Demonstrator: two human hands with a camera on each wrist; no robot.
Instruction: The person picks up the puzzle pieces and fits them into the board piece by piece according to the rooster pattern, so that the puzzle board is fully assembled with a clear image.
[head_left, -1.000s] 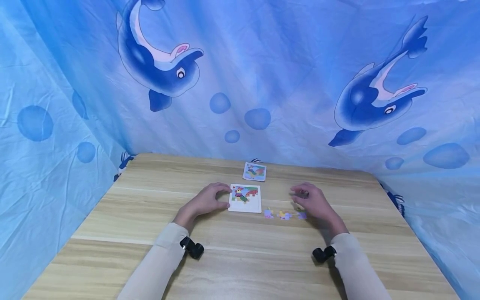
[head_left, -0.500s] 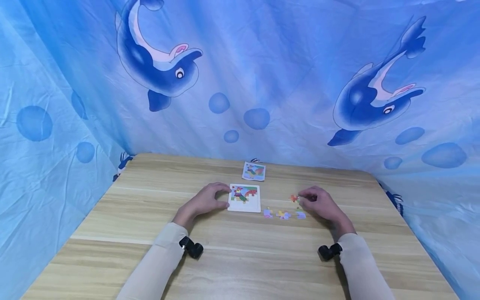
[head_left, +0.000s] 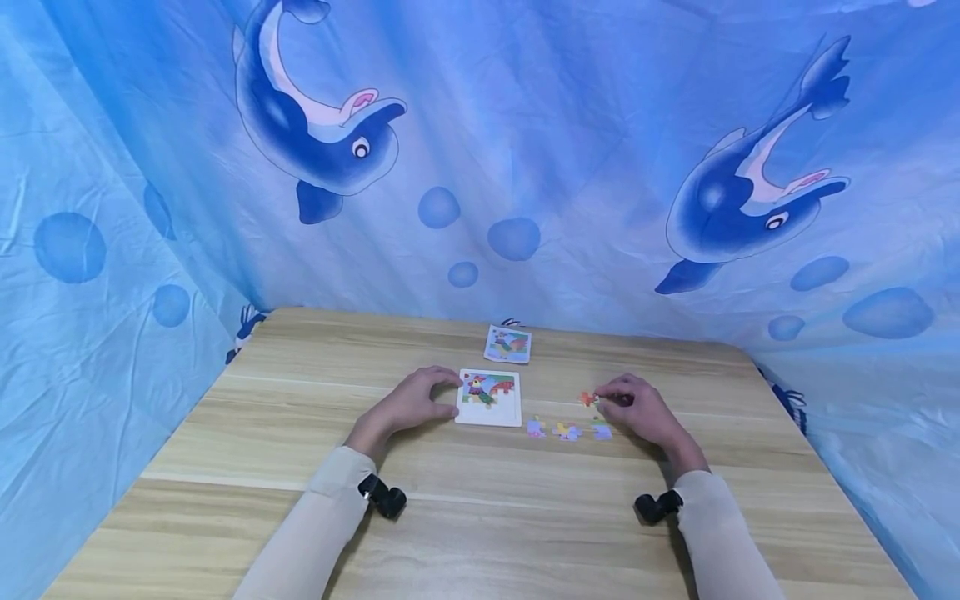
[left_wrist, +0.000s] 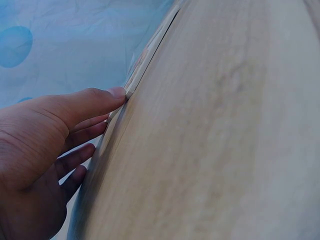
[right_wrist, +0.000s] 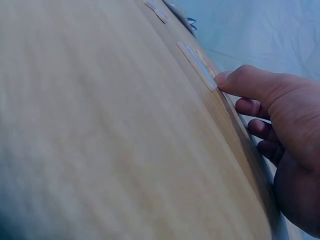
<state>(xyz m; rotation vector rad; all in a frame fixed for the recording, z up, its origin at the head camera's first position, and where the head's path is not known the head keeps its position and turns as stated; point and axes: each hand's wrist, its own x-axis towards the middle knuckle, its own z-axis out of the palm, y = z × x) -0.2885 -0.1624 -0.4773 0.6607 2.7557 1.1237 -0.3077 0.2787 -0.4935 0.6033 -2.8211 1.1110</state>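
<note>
A white puzzle tray point(head_left: 501, 414) lies on the table in the head view. Assembled pieces showing a colourful bird fill its upper part; its lower part is bare white. My left hand point(head_left: 411, 400) holds the tray's left edge between thumb and fingers; the left wrist view shows the thumb point(left_wrist: 100, 102) against that edge. To the right, my right hand point(head_left: 639, 408) pinches the right end of an orange puzzle piece point(head_left: 587, 399) low over the table. Its fingertips partly cover that piece. Nearer me lie loose pieces: a lilac one point(head_left: 536, 428), a yellow-and-lilac one point(head_left: 567, 432) and a green-and-lilac one point(head_left: 602, 429).
Behind the tray lies a picture card point(head_left: 507, 344) with a similar bird. The wooden table point(head_left: 480, 517) ends at the back against a blue curtain point(head_left: 570, 167) printed with dolphins. Black wrist cameras point(head_left: 382, 497) sit on both sleeves.
My right hand has shifted right and back, uncovering the orange piece and the green-and-lilac piece. Since half a second ago the orange piece has turned slightly. The left hand and tray stay put.
</note>
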